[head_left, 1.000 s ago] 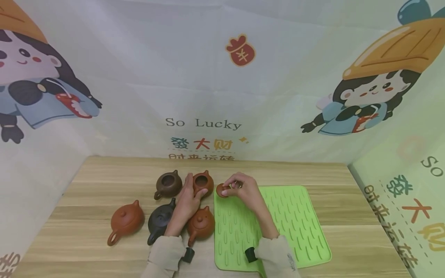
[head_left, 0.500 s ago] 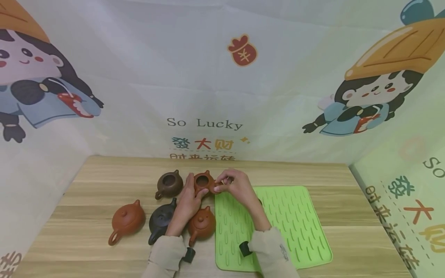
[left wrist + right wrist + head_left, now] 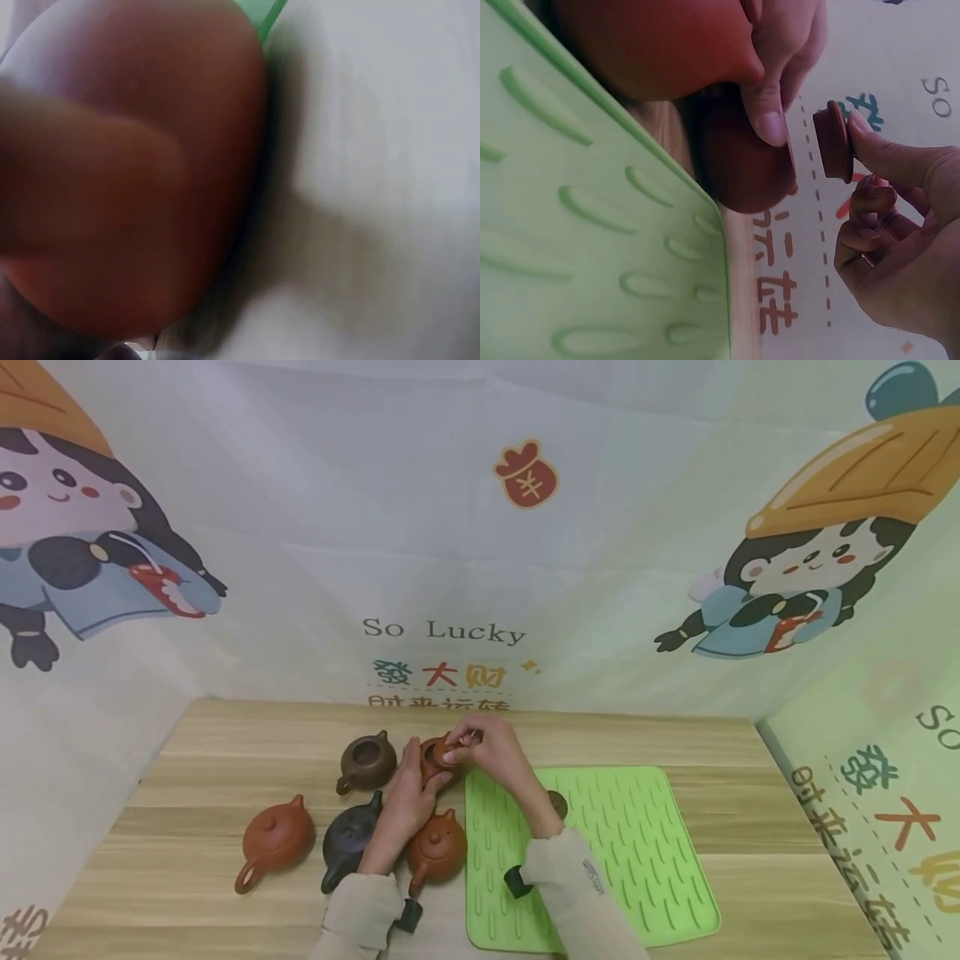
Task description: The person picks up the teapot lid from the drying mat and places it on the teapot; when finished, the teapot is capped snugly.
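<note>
My left hand [image 3: 405, 800] holds a small reddish-brown clay teapot [image 3: 739, 169] at the back of the group, thumb on the near side and fingers along its left. In the left wrist view the teapot's round body [image 3: 202, 135] is blurred. My right hand [image 3: 493, 758] pinches the matching lid [image 3: 834, 142] between thumb and fingers. The lid hovers over the teapot's mouth, and the right wrist view shows a gap between them. In the head view the right fingers partly cover lid and teapot.
A lidless dark brown teapot [image 3: 369, 762] stands left of the held one. Nearer are a black teapot [image 3: 349, 835], an orange-red teapot [image 3: 277, 837] and another reddish teapot [image 3: 438, 847]. A brown lid [image 3: 557, 804] lies on the green mat [image 3: 637, 860], partly behind the right forearm.
My right hand has moved left with the lid, from above the mat's corner to over the teapot's mouth. The brown lid on the mat has come into view. My left hand stays on the teapot.
</note>
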Tool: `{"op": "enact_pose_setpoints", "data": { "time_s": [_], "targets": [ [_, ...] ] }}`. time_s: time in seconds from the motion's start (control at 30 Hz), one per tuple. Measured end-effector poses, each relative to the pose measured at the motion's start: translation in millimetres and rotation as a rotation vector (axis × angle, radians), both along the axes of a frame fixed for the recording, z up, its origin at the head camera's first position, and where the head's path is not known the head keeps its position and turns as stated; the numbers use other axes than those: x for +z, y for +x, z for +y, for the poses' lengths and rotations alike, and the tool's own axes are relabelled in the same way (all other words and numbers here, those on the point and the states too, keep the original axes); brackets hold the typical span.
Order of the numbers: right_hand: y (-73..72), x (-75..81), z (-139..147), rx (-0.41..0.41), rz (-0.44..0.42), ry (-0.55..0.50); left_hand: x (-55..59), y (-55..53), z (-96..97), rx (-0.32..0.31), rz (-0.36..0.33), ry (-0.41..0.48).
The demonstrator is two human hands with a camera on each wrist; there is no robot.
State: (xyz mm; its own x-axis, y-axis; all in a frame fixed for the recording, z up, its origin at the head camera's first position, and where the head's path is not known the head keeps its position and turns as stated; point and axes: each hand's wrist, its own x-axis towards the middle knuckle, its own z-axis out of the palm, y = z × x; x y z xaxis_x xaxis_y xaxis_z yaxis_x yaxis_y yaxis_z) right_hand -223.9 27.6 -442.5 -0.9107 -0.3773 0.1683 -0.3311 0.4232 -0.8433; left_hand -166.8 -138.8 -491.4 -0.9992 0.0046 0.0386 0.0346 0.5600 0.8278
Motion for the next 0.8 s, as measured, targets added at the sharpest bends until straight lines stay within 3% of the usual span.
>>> {"op": "enact_pose_setpoints", "data": {
  "time_s": [0.37, 0.6, 0.8],
  "targets": [
    [-10.7, -10.2, -19, 0.013, 0.067, 0.034, -5.5, 2.8, 0.6, 0.009, 0.056, 0.016],
    [-10.2, -16.2, -22, 0.011, 0.095, 0.069, -2.6, 1.9, 0.2, -0.002, 0.022, 0.002],
    [-10.5, -18.7, -21, -0.002, 0.079, 0.057, -2.4, 1.1, 0.8, 0.003, 0.037, -0.012]
  ]
}}
